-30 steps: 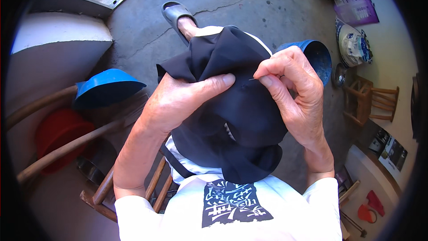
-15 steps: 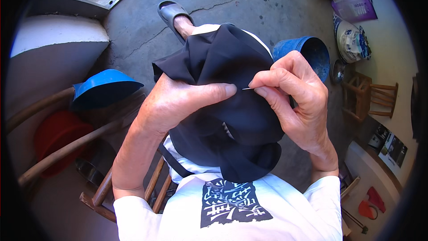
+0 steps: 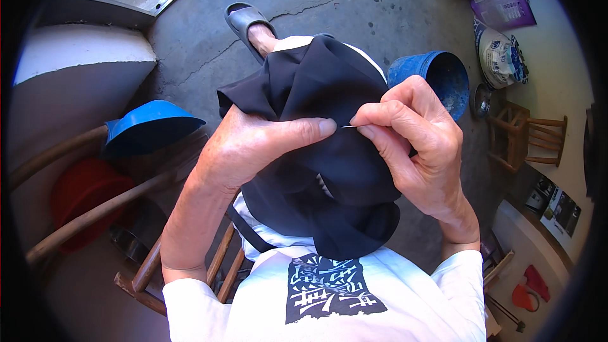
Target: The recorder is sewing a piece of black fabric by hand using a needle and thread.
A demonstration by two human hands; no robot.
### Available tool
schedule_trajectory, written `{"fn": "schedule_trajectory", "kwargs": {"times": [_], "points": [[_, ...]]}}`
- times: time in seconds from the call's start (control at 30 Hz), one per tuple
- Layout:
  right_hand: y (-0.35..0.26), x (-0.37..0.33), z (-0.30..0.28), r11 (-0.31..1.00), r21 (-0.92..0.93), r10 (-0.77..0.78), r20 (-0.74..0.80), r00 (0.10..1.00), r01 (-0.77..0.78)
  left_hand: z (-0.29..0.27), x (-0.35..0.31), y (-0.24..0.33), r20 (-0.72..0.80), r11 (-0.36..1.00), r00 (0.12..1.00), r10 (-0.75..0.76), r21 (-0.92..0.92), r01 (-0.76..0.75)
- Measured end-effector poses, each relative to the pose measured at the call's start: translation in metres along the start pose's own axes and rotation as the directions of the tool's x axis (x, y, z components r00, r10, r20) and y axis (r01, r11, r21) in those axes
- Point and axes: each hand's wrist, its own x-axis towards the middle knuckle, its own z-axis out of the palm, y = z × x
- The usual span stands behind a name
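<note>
Head view: black cloth point(image 3: 323, 79) is lying bunched in front of the white shirt point(image 3: 253, 291). Left hand point(image 3: 250, 149) is clamping the cloth's left side, thumb on top, other fingers hiding beneath. Right hand point(image 3: 421, 139) is pinching a thin needle point(image 3: 348, 126) between thumb and forefinger, over the cloth's middle. Hands are staying apart, small gap.

Change vs 1 s ago: right hand is sitting closer to left thumb, needle showing brighter and pointing left. Vs 0.5 s ago: barely shifting. My read: needle is now lining up with the spot the left thumb is steadying. Can't tell if the tip is touching or entering fabric.

Around the cloth: blue bucket point(image 3: 411, 68) is standing beyond its right side, grey slipper point(image 3: 239, 20) resting beyond its upper left.
</note>
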Motion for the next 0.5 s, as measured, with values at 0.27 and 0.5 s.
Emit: {"fn": "schedule_trajectory", "kwargs": {"times": [0.27,0.5], "points": [[-0.002,-0.0009,-0.0012,1.0,0.012,0.014,-0.01,1.0,-0.014,0.0013,-0.0003,0.0004,0.017,0.999,1.0,0.016,-0.03,-0.016],[-0.0018,-0.002,-0.0018,0.999,0.01,0.035,-0.022,0.999,-0.035,0.0017,0.0006,0.0,0.021,0.998,0.999,0.032,-0.059,-0.031]]}}
